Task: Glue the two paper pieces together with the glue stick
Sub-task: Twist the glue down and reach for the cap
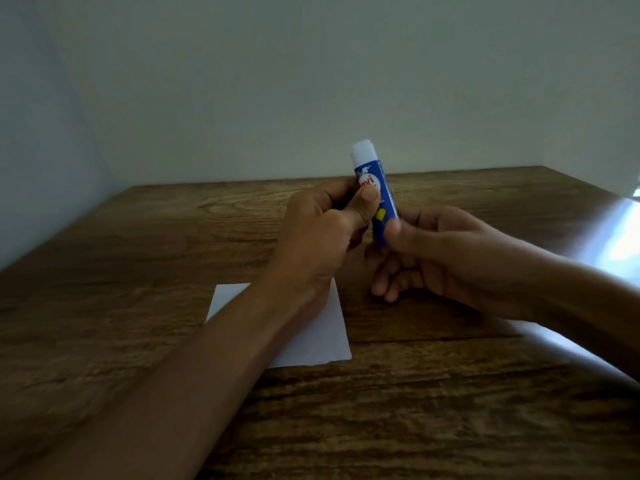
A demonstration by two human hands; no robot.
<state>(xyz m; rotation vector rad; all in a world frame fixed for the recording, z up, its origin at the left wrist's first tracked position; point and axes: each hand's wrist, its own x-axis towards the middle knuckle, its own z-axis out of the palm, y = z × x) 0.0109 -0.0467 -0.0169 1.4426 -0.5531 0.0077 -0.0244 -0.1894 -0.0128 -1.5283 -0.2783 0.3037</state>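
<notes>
A blue glue stick (375, 188) with a white top stands nearly upright in the air above the table, held by both hands. My left hand (322, 230) grips its upper body, thumb pressed on the label. My right hand (436, 258) holds the lower end between thumb and fingers. A white paper piece (329, 337) lies flat on the table under my left forearm, partly hidden by it. A second pale sheet (540, 337) shows below my right forearm, mostly covered.
The wooden table (138, 271) stretches wide around the papers, with its far edge against a pale wall. A bright glare (620, 237) falls on the table at the right.
</notes>
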